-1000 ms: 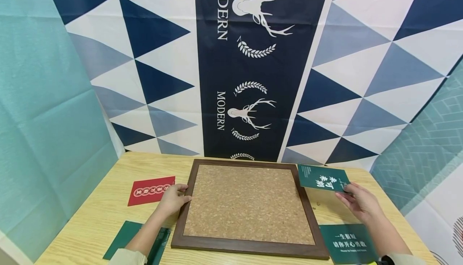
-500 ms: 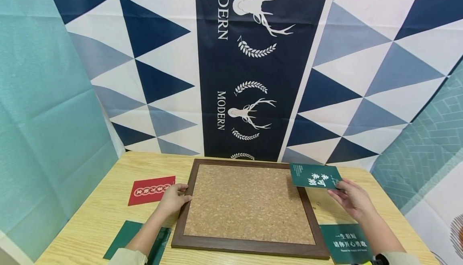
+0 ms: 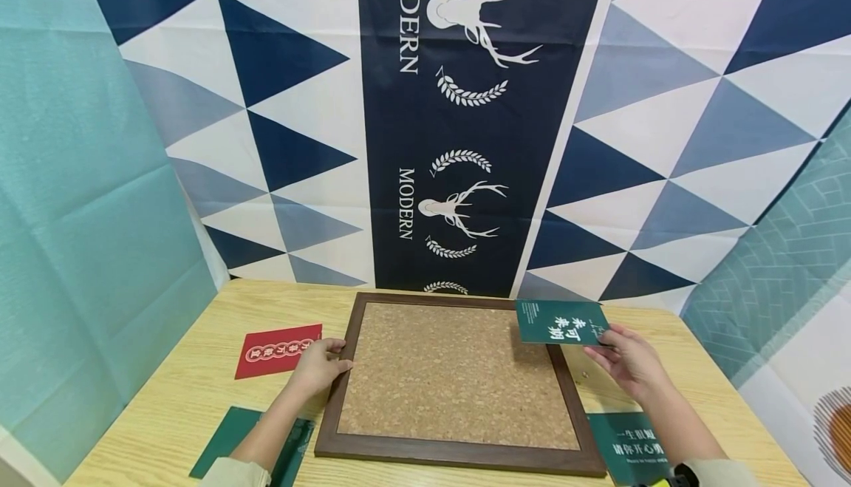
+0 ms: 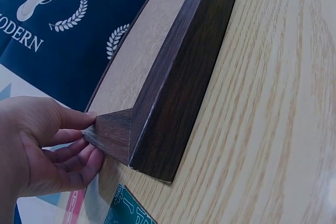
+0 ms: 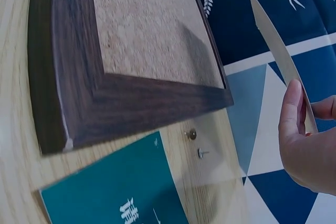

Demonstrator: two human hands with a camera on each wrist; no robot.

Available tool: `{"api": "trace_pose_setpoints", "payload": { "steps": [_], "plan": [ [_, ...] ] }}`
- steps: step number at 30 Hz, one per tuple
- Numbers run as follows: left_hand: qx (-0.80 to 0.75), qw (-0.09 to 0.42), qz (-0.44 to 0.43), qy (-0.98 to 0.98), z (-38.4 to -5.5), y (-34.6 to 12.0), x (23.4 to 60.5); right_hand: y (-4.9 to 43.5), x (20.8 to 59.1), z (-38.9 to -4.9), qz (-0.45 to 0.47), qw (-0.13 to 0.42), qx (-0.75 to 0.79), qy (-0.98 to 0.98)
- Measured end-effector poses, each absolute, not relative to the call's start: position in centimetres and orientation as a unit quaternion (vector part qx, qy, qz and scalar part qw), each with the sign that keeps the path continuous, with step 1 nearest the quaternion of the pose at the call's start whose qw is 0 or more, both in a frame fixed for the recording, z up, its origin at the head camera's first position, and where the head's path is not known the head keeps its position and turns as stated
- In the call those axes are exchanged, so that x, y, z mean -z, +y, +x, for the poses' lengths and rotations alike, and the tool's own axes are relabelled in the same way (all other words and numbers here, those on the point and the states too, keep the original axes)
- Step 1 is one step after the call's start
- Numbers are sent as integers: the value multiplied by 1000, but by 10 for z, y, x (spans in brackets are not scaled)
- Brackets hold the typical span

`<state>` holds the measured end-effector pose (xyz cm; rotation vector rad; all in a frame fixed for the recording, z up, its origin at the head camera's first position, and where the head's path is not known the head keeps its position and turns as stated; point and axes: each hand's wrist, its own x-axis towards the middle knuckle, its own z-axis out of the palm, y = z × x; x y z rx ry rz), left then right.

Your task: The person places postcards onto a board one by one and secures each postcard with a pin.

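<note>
A cork board [image 3: 459,380] with a dark brown wooden frame lies flat on the table. My left hand [image 3: 318,367] holds the frame's left side; in the left wrist view its thumb and curled fingers [image 4: 84,163] pinch the frame edge [image 4: 113,137]. With thumb and fingers, my right hand [image 3: 631,365] pinches the right end of a green card [image 3: 555,321] with white characters. That card hovers over the board's far right corner and casts a shadow on the cork. From the right wrist it shows nearly edge-on, its plain back [image 5: 275,45] visible.
A red card [image 3: 272,352] lies left of the board. Green cards [image 3: 229,431] lie partly under my left forearm. Another green card [image 3: 628,446] lies by the near right corner, partly covered by my right arm. Two small push pins [image 5: 191,134] lie on the table right of the frame.
My right hand has carried the green card leftward, from beside the frame to over the board's far right corner. The left hand and the board have stayed in place.
</note>
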<state>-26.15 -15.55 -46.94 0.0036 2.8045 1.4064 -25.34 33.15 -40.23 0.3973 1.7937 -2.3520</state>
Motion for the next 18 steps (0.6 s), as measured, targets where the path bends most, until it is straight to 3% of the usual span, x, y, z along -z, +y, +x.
{"api": "trace_pose_setpoints", "payload": {
  "steps": [18],
  "plan": [
    [-448, 1, 1, 894, -260, -155, 468, 301, 401, -259, 131, 69, 783, 605]
  ]
}}
